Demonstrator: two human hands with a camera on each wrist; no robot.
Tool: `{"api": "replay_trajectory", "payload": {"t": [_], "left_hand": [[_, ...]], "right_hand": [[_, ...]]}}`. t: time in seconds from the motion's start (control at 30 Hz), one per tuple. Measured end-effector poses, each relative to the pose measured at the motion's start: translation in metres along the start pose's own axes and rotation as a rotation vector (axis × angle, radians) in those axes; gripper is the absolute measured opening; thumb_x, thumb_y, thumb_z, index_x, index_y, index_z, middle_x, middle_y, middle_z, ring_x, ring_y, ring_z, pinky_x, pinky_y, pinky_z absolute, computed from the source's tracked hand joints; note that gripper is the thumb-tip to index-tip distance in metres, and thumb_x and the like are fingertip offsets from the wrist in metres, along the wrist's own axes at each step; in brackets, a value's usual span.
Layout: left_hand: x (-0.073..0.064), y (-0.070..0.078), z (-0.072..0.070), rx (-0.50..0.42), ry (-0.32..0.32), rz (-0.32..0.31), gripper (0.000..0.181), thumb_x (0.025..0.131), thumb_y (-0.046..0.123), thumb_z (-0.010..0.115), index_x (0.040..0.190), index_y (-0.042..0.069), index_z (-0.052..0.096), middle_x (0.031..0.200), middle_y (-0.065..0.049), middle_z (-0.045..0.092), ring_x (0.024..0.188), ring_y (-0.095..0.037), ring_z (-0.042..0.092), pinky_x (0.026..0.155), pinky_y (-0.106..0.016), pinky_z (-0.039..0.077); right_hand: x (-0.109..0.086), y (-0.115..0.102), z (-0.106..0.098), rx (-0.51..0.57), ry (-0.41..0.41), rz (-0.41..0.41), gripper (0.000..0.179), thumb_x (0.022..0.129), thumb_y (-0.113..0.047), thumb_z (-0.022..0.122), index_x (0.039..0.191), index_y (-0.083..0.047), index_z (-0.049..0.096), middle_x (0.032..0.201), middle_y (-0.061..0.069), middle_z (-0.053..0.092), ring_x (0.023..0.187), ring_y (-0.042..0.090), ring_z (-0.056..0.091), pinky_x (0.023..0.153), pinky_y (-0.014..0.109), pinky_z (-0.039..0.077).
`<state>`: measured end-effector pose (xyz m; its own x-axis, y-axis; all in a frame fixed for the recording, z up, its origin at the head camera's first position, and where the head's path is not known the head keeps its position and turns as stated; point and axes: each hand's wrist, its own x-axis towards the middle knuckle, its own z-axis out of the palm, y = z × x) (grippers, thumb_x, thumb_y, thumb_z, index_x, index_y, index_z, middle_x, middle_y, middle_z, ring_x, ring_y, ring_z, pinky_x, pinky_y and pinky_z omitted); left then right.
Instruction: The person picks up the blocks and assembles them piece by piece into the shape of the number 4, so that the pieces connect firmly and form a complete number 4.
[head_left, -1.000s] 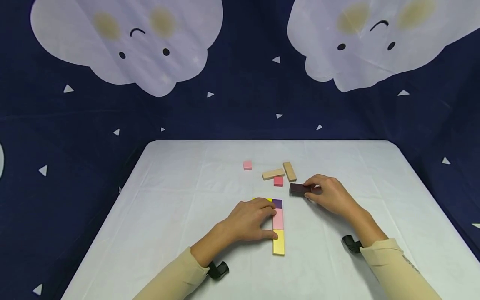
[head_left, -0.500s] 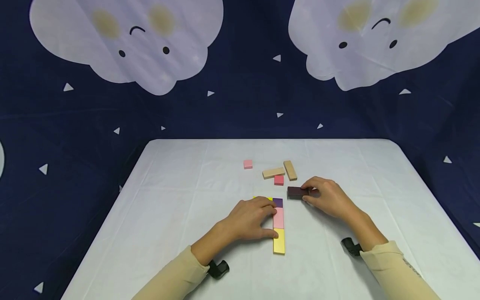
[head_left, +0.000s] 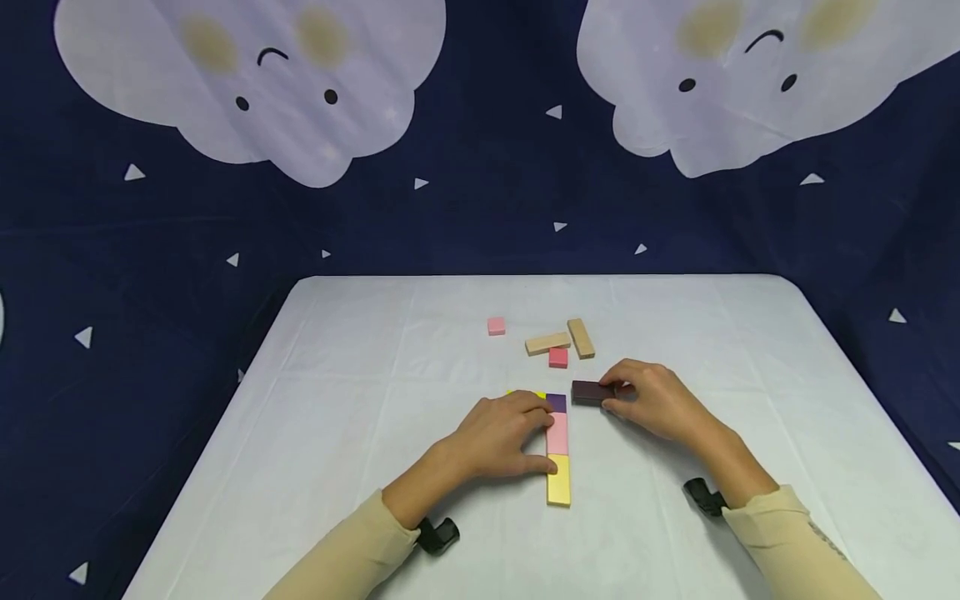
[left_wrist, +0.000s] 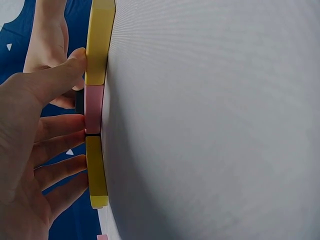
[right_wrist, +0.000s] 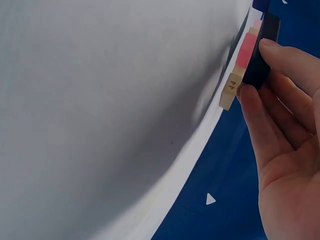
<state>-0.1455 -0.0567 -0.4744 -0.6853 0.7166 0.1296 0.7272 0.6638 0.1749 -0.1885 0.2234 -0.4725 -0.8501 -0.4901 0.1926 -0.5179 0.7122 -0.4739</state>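
A column of flat-lying blocks runs toward me: a purple one (head_left: 556,402), a pink one (head_left: 557,435) and a pale yellow one (head_left: 558,488). Another yellow block (left_wrist: 97,165) extends left from the purple end, mostly covered by my left hand (head_left: 498,437) in the head view. That hand spreads over the blocks, its thumb touching the pale yellow one and its fingertips resting along the others. Between thumb and fingers my right hand (head_left: 656,402) pinches a dark brown block (head_left: 587,393), close to the right of the purple end. Its right end is hidden by the fingers.
Farther back on the white table (head_left: 360,433) lie two natural wood blocks, one slanted (head_left: 547,343) and one more lengthwise (head_left: 581,338). A red block (head_left: 558,358) sits just in front of them, and a small pink block (head_left: 497,326) to their left. Behind hangs a dark blue cloth (head_left: 480,233).
My right hand has brought the dark brown block nearer to me and slightly left, toward the purple end of the column. The left hand stays in place on the blocks.
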Motion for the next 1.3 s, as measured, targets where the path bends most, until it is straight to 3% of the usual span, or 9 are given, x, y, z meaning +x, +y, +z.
{"api": "replay_trajectory", "payload": {"t": [0.7,1.0,1.3], "left_hand": [[0.001,0.0,0.0,0.015,-0.018,-0.012,0.065,0.074,0.069,0.066,0.119,0.023,0.066,0.126,0.01,0.055,0.122,-0.008,0.046,0.077,-0.033,0.051],[0.002,0.001,-0.002,-0.002,-0.017,-0.007,0.064,0.075,0.068,0.066,0.119,0.022,0.066,0.126,0.009,0.055,0.122,-0.008,0.046,0.078,-0.033,0.051],[0.001,0.0,-0.002,-0.009,-0.021,-0.011,0.064,0.075,0.068,0.066,0.119,0.021,0.066,0.126,0.009,0.055,0.122,-0.008,0.046,0.08,-0.034,0.05]], "right_hand": [[-0.002,-0.008,0.003,-0.022,-0.066,-0.036,0.028,0.077,-0.021,0.082,0.102,-0.014,0.072,0.099,-0.007,0.065,0.086,0.009,0.06,0.076,0.035,0.049],[-0.002,-0.006,0.007,-0.019,-0.047,-0.064,0.028,0.075,-0.018,0.083,0.1,-0.013,0.072,0.097,-0.006,0.065,0.083,0.008,0.06,0.074,0.035,0.05],[-0.001,-0.009,0.01,-0.048,-0.09,-0.033,0.028,0.077,-0.02,0.08,0.103,-0.013,0.071,0.097,-0.007,0.063,0.082,0.008,0.058,0.075,0.033,0.048]]}}
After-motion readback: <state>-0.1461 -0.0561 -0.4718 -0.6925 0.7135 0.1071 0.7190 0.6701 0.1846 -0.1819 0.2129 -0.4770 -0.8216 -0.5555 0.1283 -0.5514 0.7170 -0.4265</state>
